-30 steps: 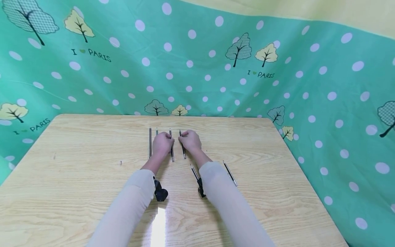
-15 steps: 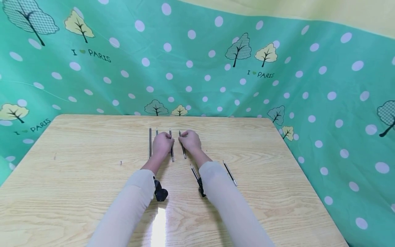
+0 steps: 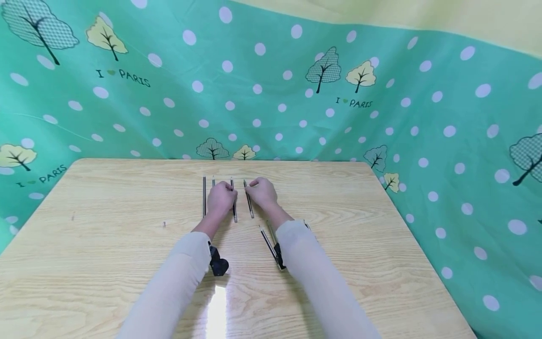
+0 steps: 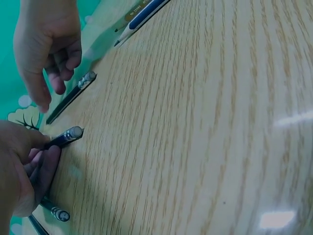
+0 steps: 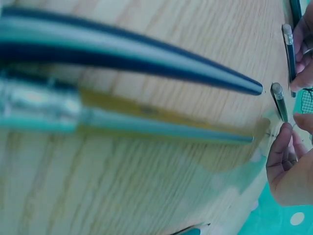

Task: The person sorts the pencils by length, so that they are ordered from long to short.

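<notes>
My left hand pinches a dark pencil with thumb and fingers; its silver eraser end shows in the left wrist view, where the hand is at the lower left. To the right, my right hand is beside another dark pencil, fingertips close to its pointed far end. In the right wrist view the thumb and forefinger of that hand look slightly apart; whether they touch the pencil is hard to tell. Left of these lie a long dark pencil and a green pencil, partly hidden by my left hand.
Near my right forearm lie a dark striped pencil and a gold pencil. A further pencil is mostly covered by the sleeve. One tiny scrap lies left on the wooden table; a green curtain hangs behind.
My right hand and forearm have shifted slightly right, uncovering the gold pencil and covering more of the rightmost one. The left hand still pinches its pencil. The head view has turned a little.
</notes>
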`<act>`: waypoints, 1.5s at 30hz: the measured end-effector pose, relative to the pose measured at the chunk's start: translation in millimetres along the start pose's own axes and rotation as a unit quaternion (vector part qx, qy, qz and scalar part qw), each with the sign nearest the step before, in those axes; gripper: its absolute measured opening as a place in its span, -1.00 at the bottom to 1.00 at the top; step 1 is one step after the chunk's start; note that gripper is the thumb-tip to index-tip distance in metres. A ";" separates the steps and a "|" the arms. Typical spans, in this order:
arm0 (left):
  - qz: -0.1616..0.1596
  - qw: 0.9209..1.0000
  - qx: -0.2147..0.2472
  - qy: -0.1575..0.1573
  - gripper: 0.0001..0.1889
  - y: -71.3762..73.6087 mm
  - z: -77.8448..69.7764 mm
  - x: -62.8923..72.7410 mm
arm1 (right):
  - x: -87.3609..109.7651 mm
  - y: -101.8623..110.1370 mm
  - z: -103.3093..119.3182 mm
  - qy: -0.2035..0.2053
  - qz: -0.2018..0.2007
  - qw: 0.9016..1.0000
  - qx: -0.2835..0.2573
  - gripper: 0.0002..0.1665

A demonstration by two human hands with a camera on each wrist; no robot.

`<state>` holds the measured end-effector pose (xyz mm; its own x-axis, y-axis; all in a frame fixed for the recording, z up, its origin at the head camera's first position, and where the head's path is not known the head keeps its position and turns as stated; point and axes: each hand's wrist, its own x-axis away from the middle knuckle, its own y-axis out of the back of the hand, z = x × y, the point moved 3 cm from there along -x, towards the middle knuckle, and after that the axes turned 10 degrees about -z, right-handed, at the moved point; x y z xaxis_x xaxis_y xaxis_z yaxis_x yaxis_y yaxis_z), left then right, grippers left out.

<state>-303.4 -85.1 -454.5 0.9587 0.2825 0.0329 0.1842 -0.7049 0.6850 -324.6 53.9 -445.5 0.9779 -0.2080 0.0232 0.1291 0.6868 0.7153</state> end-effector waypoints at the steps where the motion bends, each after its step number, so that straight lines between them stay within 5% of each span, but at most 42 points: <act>1: 0.000 1.000 0.002 0.001 -0.72 0.4 0.3 0.0 | 0.0 1.0 0.0 -0.001 0.000 1.000 0.000 -0.76; 11: -0.006 1.000 0.031 0.001 -0.69 5.0 -0.3 1.2 | 1.8 11.3 0.5 0.016 0.004 1.000 0.018 -0.73; 23: 0.026 0.999 0.028 0.007 -0.62 8.1 -6.6 5.9 | 5.2 27.2 -8.9 0.046 0.002 0.999 0.018 -0.69; 45: 0.055 0.997 0.012 -0.056 -0.58 29.3 -15.9 18.2 | 8.6 49.8 -19.5 0.041 0.037 0.998 -0.003 -0.68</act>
<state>-284.1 -90.3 -422.3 0.9913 0.1297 0.0245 0.0809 -0.7436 0.6637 -306.5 99.9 -423.3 0.9950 -0.0986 0.0179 0.0569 0.7026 0.7093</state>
